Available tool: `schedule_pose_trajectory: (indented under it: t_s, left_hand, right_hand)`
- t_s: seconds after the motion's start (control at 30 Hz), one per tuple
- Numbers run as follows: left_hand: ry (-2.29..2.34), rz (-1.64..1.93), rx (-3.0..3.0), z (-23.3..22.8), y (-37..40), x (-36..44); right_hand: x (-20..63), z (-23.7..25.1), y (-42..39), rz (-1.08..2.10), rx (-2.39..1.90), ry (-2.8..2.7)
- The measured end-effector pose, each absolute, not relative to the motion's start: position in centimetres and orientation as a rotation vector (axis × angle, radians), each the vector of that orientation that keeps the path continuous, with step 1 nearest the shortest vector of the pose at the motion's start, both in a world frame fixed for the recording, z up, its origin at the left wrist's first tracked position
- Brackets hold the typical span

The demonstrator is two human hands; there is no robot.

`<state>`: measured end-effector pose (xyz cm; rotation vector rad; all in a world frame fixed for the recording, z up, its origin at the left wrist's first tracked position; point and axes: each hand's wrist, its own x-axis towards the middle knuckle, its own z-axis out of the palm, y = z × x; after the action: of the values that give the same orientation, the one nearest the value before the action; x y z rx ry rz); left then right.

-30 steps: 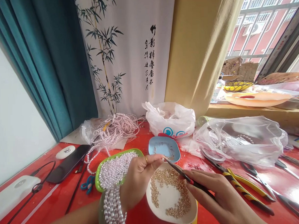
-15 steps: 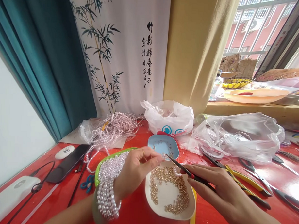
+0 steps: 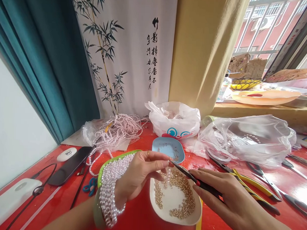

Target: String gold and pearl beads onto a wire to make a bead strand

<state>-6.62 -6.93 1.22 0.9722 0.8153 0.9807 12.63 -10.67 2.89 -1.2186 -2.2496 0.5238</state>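
Here, low in the middle of the frame, the left hand [image 3: 138, 173] pinches a short strand of pearls [image 3: 168, 176] between thumb and fingertips, its grip closed on the top end so the strand hangs straight down over the white dish [image 3: 174, 214]. The wrist of that hand is wound with several rows of pearl beads [image 3: 107, 197].

From the lower right, the right hand [image 3: 226, 198] is clenched around the handles of thin pliers [image 3: 189, 176], whose dark tip meets the top of the strand right at the left fingertips.

The white dish, on the red table [image 3: 139, 218], holds loose gold beads [image 3: 183, 200] spread in a ring. Just behind it sits a small blue dish [image 3: 168, 149], and left of it, partly hidden by the left hand, a green tray [image 3: 102, 168] heaped with pearls.

Toward the centre left lies a tangle of pearl strings [image 3: 117, 130]. A white plastic bag [image 3: 174, 120] stands at centre, a clear plastic bag [image 3: 250, 138] to its right. Yellow-handled pliers [image 3: 254, 190] lie at the right, near the right hand. A dark phone [image 3: 69, 165] rests at the left.
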Motion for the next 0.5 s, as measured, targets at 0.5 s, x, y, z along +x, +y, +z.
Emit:
schedule_pose_trajectory:
  t_s: [0.5]
  left_hand:
    - [0.808, 0.990, 0.956, 1.12, -6.70, -6.55]
  right_hand:
    - [12.55, 2.71, -10.83, 0.478, -1.213, -2.267]
